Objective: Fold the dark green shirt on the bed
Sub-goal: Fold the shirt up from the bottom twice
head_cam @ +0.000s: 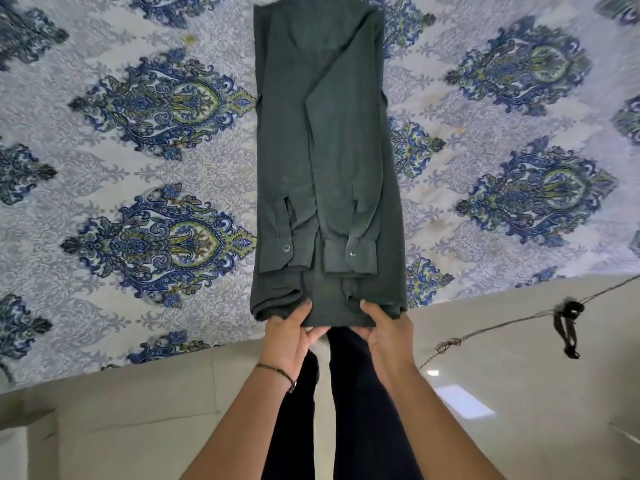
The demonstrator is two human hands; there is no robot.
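The dark green shirt point(322, 150) lies lengthwise on the bed point(138, 168), folded into a narrow strip with both sleeves laid down its middle, their buttoned cuffs near the lower end. Its collar end runs off the top of the view. My left hand point(289, 336) grips the near hem at the left, thumb on top. My right hand point(386, 329) grips the same hem at the right. The hem sits at the bed's near edge and is slightly bunched between my hands.
The bedsheet is white with blue and green paisley motifs. Below the bed edge is a pale tiled floor point(519, 427). A thin cord with a black clip point(568, 327) stretches across at the right. My dark-trousered legs point(360, 410) stand against the bed.
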